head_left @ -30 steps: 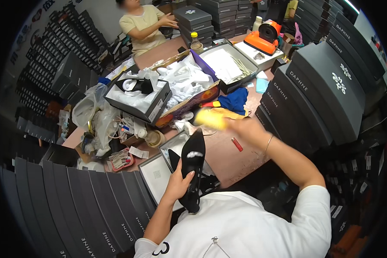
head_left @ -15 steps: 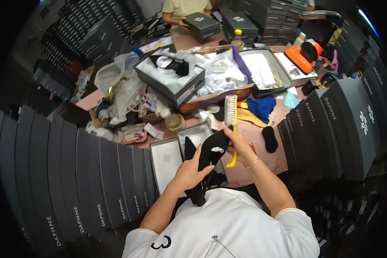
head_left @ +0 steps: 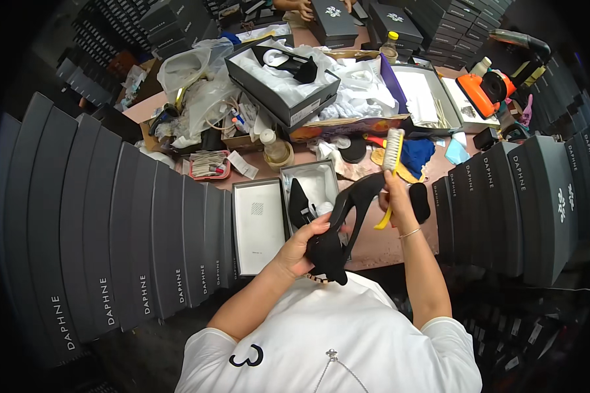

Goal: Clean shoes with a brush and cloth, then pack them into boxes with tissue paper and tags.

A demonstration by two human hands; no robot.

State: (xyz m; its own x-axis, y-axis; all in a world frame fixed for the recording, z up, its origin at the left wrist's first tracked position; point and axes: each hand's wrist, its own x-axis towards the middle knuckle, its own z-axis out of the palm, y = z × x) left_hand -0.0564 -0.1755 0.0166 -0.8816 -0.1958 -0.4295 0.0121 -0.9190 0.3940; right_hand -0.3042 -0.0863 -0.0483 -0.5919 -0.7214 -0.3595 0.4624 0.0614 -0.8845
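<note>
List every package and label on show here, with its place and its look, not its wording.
Row of dark grey shoe boxes: person's left, standing on end, pale lettering.
Second row of boxes: right, pale emblem.
Open shoe box: table centre, grey, white lining.
Box lid: beside it, white inside, small printed mark.
Far open box: white tissue, black shoe.

Stacks of dark grey shoeboxes [head_left: 131,229] are lining both sides of the table [head_left: 380,245]. An open box [head_left: 283,82] of white tissue is sitting beyond, with an orange tool [head_left: 485,92], a small bottle [head_left: 275,149] and clear plastic bags [head_left: 193,85] lying around it.
</note>
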